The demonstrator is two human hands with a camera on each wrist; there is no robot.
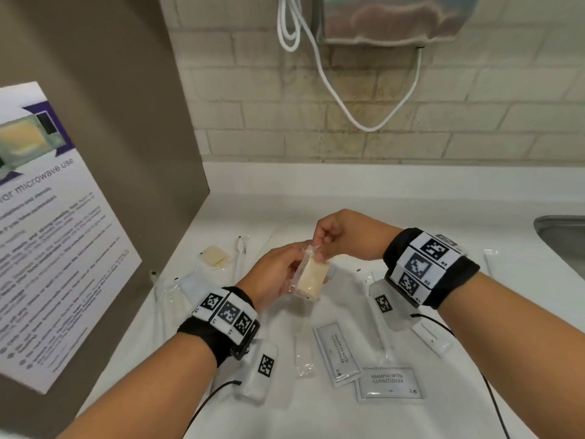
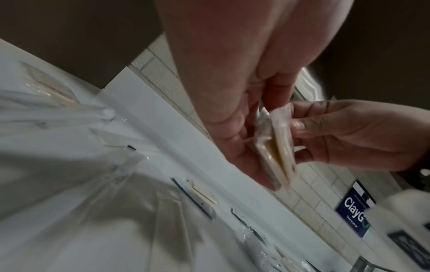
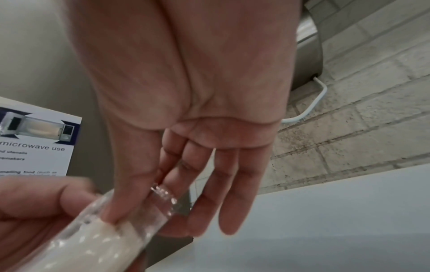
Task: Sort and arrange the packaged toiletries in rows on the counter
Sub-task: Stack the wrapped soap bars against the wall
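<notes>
A cream soap bar in clear wrap (image 1: 311, 277) (image 2: 277, 147) (image 3: 97, 237) is held above the white counter (image 1: 411, 210). My left hand (image 1: 278, 270) (image 2: 244, 143) grips it from the left side. My right hand (image 1: 329, 236) (image 3: 149, 206) pinches the wrap's top edge with thumb and forefinger. A second wrapped soap (image 1: 216, 256) lies at the back left. Two "shampoo with conditioner" sachets (image 1: 337, 353) (image 1: 388, 383) lie at the front. Long clear-wrapped items (image 1: 241, 248) and white packets (image 1: 432, 339) are scattered around.
A brown panel with a microwave-use notice (image 1: 57, 236) stands on the left. A steel sink (image 1: 563, 236) sits at the right edge. A white cable (image 1: 332, 87) hangs from a wall dispenser (image 1: 395, 17) over the brick wall.
</notes>
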